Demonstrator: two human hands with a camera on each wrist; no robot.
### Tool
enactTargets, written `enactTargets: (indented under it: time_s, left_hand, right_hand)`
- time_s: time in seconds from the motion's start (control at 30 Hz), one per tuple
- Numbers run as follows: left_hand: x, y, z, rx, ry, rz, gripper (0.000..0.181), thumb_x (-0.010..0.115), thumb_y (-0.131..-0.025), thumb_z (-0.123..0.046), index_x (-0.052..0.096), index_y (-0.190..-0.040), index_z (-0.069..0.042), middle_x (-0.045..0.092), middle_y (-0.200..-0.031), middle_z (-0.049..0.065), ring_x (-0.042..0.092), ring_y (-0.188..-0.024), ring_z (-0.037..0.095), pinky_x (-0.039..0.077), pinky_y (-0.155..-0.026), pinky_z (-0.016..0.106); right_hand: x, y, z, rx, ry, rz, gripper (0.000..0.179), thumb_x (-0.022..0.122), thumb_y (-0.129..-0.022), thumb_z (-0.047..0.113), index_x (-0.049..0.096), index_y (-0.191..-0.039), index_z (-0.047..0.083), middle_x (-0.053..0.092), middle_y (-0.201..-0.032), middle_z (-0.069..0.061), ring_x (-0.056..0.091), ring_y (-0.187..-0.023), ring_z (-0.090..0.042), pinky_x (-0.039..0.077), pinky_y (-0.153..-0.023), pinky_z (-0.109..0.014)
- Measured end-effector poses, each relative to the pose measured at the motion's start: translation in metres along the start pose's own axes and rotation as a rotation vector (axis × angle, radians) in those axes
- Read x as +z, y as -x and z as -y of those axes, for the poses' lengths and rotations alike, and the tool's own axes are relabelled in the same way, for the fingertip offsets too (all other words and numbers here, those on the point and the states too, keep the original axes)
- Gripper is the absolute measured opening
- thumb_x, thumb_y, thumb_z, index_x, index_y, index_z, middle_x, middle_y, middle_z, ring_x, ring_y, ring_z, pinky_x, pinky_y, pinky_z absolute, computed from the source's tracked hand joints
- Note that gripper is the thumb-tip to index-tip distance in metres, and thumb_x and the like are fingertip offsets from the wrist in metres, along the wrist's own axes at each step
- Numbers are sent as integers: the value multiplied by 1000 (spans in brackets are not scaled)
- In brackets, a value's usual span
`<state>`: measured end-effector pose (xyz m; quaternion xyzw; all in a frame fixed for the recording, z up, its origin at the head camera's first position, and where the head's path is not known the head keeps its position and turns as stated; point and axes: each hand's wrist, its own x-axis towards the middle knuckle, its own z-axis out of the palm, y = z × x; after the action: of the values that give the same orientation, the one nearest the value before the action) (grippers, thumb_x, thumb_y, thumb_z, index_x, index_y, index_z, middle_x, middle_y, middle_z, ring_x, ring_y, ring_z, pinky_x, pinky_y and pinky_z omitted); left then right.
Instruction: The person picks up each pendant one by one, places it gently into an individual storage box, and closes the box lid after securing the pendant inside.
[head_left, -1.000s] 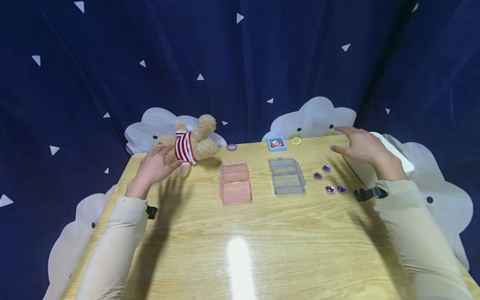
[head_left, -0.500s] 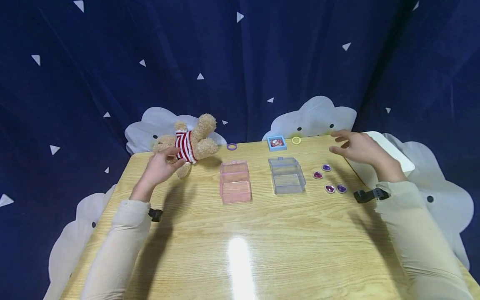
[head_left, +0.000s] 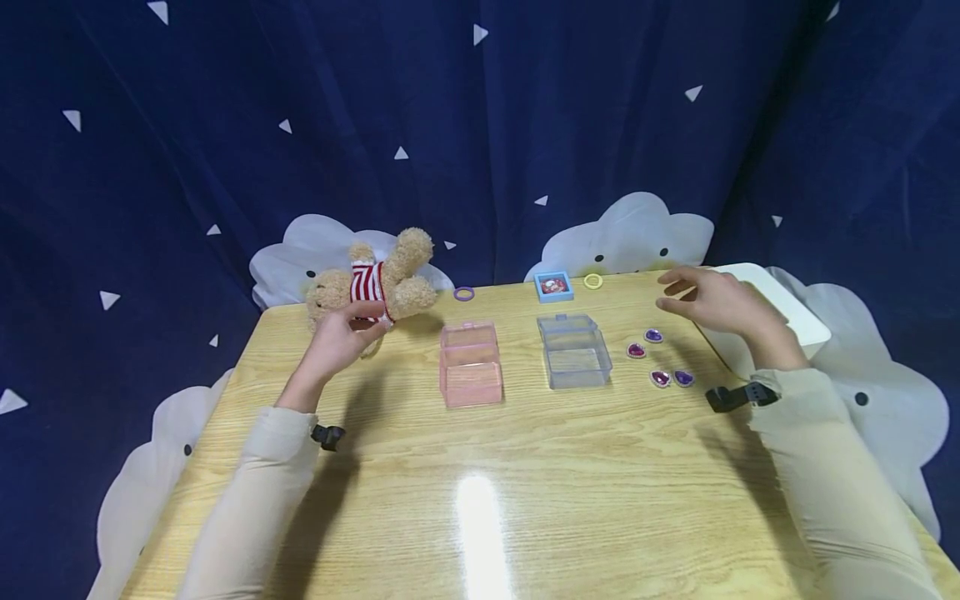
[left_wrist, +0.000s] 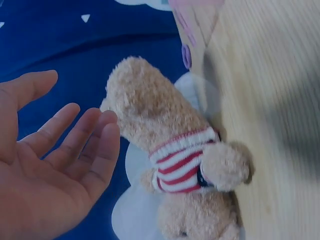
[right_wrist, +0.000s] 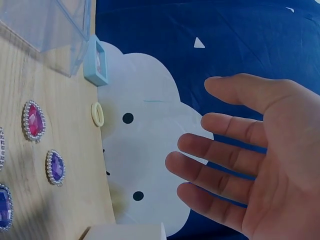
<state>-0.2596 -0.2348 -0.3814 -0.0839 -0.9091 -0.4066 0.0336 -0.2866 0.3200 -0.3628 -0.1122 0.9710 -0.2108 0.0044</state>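
My left hand [head_left: 339, 337] hovers by a teddy bear [head_left: 408, 296] in a red-and-white striped shirt, which lies at the back left of the table. It overlaps the bear in the head view. In the left wrist view, its slightly bent fingers [left_wrist: 75, 145] hold nothing, and the bear's leg [left_wrist: 132, 85] is just beyond the fingertips. My right hand [head_left: 723, 304] is raised at the right, fingers [right_wrist: 215, 175] loosely extended and holding nothing. Below it lie several gems with beaded rims, among them a red gem [right_wrist: 34, 121] and a purple gem [right_wrist: 56, 167].
A clear pink box [head_left: 470, 379] and a clear bluish box [head_left: 577, 362] stand with raised lids mid-table. Behind them are a purple ring [head_left: 463, 293], a light-blue square frame [head_left: 553, 287] and a yellow ring [head_left: 592, 282]. A white container [head_left: 795, 308] stands at the right edge.
My left hand has moved right across the front of the bear, its fingers drawing closer together. My right hand has shifted slightly left, fingers a little more bent. The table objects stay put.
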Motion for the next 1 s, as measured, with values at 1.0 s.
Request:
enactTargets:
  time_s: [1.0]
  left_hand:
    - [110, 0, -49, 101, 277, 48, 37, 75, -88, -10, 67, -124, -5, 71, -121, 17, 71, -106, 32, 60, -88, 37]
  right_hand:
    - [38, 1, -13, -45, -126, -9, 37, 68, -94, 28, 65, -122, 4, 73, -110, -17, 67, -92, -27, 51, -70, -28]
